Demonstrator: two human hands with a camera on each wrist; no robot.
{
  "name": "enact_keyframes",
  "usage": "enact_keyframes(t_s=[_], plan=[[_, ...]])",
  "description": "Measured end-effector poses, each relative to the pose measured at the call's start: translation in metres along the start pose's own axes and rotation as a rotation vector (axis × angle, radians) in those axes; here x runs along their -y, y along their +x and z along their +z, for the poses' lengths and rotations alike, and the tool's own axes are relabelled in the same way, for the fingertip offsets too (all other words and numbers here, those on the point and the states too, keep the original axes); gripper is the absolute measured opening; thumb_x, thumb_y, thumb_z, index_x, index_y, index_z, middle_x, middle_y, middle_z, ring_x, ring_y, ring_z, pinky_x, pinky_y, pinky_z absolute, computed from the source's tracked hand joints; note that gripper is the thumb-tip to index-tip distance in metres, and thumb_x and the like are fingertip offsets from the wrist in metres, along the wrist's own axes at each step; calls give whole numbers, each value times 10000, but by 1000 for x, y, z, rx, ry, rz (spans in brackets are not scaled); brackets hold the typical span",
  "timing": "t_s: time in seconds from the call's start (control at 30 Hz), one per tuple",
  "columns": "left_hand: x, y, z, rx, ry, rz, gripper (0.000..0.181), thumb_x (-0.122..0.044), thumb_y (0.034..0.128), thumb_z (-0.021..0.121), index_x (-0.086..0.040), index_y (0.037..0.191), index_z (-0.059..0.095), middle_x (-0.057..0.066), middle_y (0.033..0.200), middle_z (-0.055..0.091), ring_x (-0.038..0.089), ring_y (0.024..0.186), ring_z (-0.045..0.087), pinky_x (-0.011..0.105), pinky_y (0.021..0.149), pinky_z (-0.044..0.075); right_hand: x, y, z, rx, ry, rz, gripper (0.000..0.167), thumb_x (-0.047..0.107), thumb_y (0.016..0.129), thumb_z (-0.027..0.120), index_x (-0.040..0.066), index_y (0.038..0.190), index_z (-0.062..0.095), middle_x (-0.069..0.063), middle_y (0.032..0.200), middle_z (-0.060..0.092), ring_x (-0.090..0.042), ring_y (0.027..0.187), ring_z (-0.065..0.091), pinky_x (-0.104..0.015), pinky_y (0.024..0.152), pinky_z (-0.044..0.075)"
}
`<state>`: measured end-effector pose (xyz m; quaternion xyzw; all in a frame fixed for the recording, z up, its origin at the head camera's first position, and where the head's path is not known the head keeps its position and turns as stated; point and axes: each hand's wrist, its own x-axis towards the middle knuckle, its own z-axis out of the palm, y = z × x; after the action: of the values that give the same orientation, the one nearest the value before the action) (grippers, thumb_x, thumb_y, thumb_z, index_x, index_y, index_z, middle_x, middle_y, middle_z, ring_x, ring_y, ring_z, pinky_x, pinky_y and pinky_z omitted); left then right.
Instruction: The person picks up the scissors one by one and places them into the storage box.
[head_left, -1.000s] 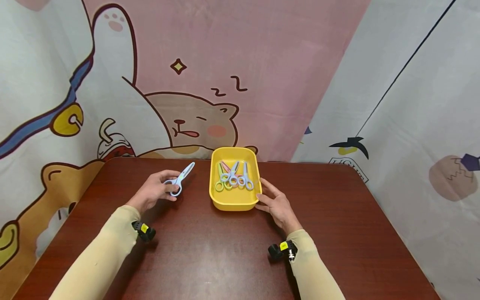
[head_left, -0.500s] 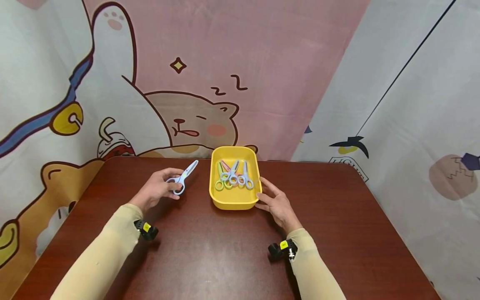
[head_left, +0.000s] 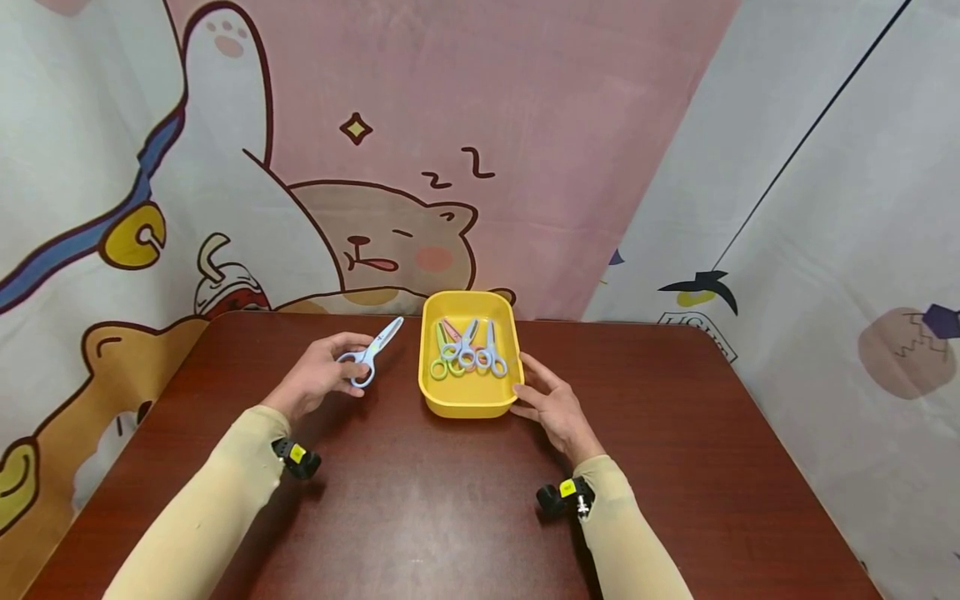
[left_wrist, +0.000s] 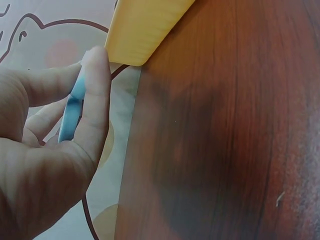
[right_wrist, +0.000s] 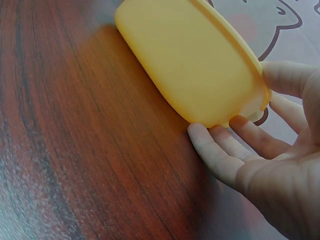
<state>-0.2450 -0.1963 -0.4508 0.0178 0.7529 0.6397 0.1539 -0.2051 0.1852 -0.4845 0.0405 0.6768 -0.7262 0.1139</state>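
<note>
My left hand pinches a pair of light blue scissors by the handles, just above the table left of the yellow tray. Its blades point up and right, toward the tray. In the left wrist view the scissors appear edge-on between thumb and fingers. The yellow tray has green scissors, pink scissors and two blue pairs in it, partly overlapping. My right hand rests its extended fingers against the tray's right side; the right wrist view shows fingertips on the outer wall.
A dark brown wooden table lies under both hands. Behind it hangs a cartoon-printed cloth, close to the tray's far end. Black cameras sit on the left wrist and the right wrist.
My left hand has moved slightly right and away from me with the blue scissors, bringing their tips closer to the tray. The right hand and the tray keep their places.
</note>
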Motion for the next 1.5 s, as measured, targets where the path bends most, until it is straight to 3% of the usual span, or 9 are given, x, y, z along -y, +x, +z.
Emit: enact_keyframes(t_s=[0.77,1.1,1.5], plan=[[-13,-1,9,8,18,25,503,74,974,625,5,1459,511,222,1268,518,198,808,635,353,674,628,-1,1,1,5,14,-7,667,40,1006,650,199,1604,399,-209,1534,417,-326,1212,628,-528,1008,527],[-19,1,15,4,21,17,502,73,967,637,-17,1449,530,213,1271,537,276,866,643,359,671,629,0,0,1,6,23,-7,668,31,1007,644,200,1605,397,-210,1545,412,-342,1227,619,-532,1012,522],[-27,5,20,18,37,20,471,29,981,639,-25,1438,539,199,1265,520,240,840,632,341,678,627,-1,1,0,8,27,-12,667,30,1008,642,197,1605,396,-203,1556,396,-353,1236,614,-530,1009,525]])
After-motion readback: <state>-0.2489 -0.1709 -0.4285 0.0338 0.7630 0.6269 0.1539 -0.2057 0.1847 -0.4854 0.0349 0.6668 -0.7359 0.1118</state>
